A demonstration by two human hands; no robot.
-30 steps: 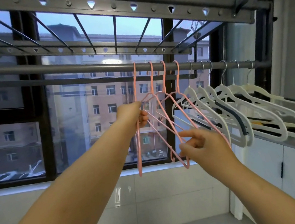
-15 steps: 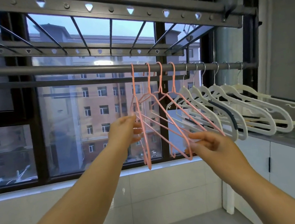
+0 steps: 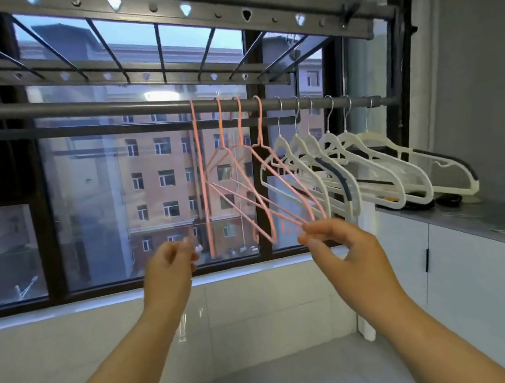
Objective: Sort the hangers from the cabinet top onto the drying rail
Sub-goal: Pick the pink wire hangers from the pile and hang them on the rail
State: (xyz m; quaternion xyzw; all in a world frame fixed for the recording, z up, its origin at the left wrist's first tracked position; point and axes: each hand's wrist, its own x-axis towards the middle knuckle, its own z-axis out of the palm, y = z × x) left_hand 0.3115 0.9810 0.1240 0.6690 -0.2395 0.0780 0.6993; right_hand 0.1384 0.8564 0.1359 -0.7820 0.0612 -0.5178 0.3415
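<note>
Head camera: two bare forearms reach up toward a balcony window. The left hand (image 3: pixel 171 266) hangs loosely curled and, as far as the blur lets one tell, holds nothing, just beside the nearest hanger's lower tip. The right hand (image 3: pixel 342 244) pinches the lower corner of the pink wire hangers (image 3: pixel 201 172) between thumb and fingertips. Four of these hang by their hooks on the drying rail (image 3: pixel 107 104), their frames splayed and crossing. Six white hangers (image 3: pixel 355 194) sit in a tidy row to their right. The step in hand appears to be straightening the pink group once hung. The next move likely calls for letting go so the frames settle parallel. Then comes a reach to the worktop (image 3: pixel 487 219), where dark items (image 3: pixel 418 205), too dim to identify, lie beneath the white row.
</note>
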